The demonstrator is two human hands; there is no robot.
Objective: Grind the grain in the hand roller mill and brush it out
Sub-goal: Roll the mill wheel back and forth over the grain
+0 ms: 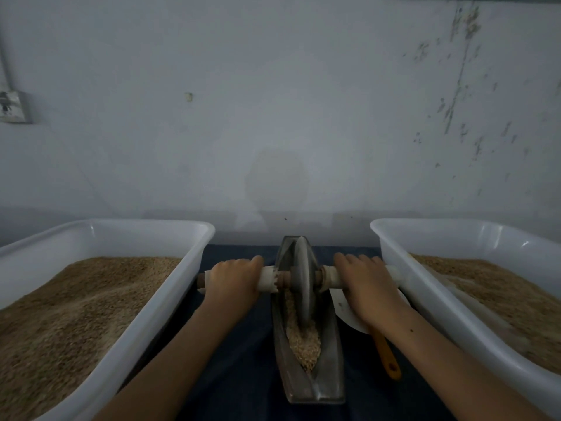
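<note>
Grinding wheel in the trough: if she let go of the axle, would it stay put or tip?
The grinding wheel is a thin disc standing on edge in the narrow trough, so it would probably lean sideways until its axle handles catch. It looks like metal or stone, likely heavy. Both the left hand and right hand grip it, suggesting it needs steadying.

No legible text, label, brand, number or sign anywhere in view.
</note>
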